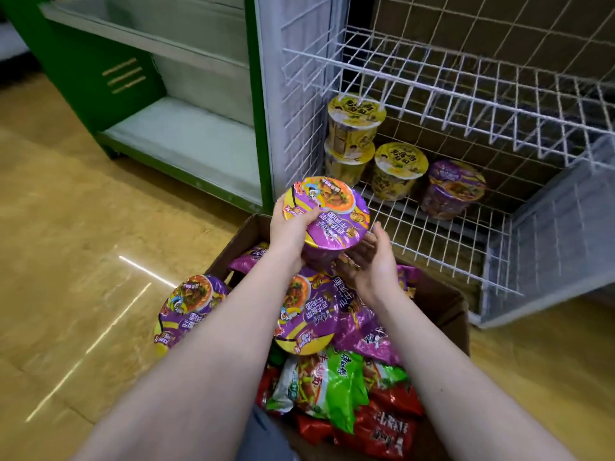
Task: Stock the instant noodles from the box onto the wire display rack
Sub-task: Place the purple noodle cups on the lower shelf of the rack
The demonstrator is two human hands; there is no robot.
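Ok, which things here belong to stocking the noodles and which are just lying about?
Job: purple noodle bowl, left hand gripping it, right hand beneath, cardboard box, wire rack, yellow bowls already shelved.
Lying about: green shelf unit.

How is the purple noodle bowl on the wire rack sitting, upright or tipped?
Upright: the purple bowl stands on its base on the wire rack, lid facing up, beside the yellow bowls.

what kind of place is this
Probably a small shop being stocked: a white wire rack holding noodle cups, a green shelf unit, and a cardboard box full of noodle packs.
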